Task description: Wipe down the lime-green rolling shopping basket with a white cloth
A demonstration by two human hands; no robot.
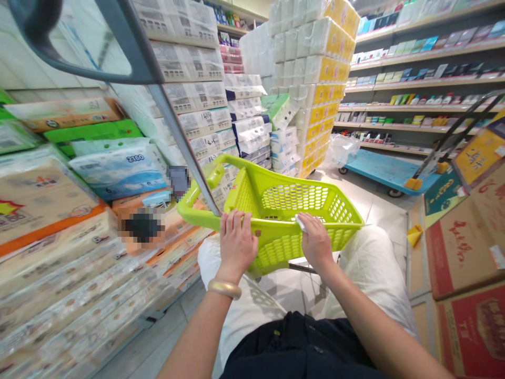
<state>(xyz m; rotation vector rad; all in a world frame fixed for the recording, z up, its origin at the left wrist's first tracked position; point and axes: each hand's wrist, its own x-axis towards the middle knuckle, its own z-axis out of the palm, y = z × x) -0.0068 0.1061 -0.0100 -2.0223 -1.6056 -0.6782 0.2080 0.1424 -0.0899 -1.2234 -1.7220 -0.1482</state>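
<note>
A bright green plastic shopping basket cart (276, 239) with perforated walls stands in front of me, between my knees. My left hand (238, 245) is closed over its near rim, beside the foot of a metal pole (183, 139). A gold-coloured bangle (224, 289) circles that wrist. Further right along the same rim, my right hand (316, 243) is closed on a small white piece (301, 223), perhaps a wipe, pressed against the rim. Its fingertips reach over to the inner side. Through the basket's holes the floor shows in part.
Packs of tissue paper (118, 163) are stacked closely on the left, and taller stacks (315, 89) stand ahead. A blue flatbed trolley (386, 171) stands at the right, before stocked shelves (426, 79). Cardboard boxes (453, 258) rise close by my right knee.
</note>
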